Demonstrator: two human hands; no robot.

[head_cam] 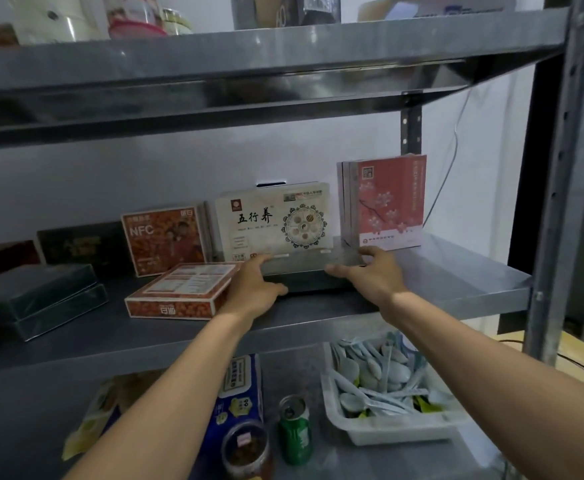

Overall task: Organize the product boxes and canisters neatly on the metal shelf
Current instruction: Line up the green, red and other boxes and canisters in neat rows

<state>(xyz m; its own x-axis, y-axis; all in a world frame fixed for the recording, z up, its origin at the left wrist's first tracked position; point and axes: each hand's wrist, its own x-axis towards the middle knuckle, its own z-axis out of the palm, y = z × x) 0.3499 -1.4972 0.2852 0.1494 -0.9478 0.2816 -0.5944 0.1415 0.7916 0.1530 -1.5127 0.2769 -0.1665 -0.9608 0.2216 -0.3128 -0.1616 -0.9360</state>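
A left hand (252,289) and right hand (370,275) grip opposite ends of a flat dark box (304,271) lying on the metal shelf (457,275), just before an upright white box (270,226)

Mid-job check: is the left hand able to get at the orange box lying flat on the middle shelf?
Probably yes. The orange box lies right beside the left hand, nothing between them, though that hand holds the dark flat box.
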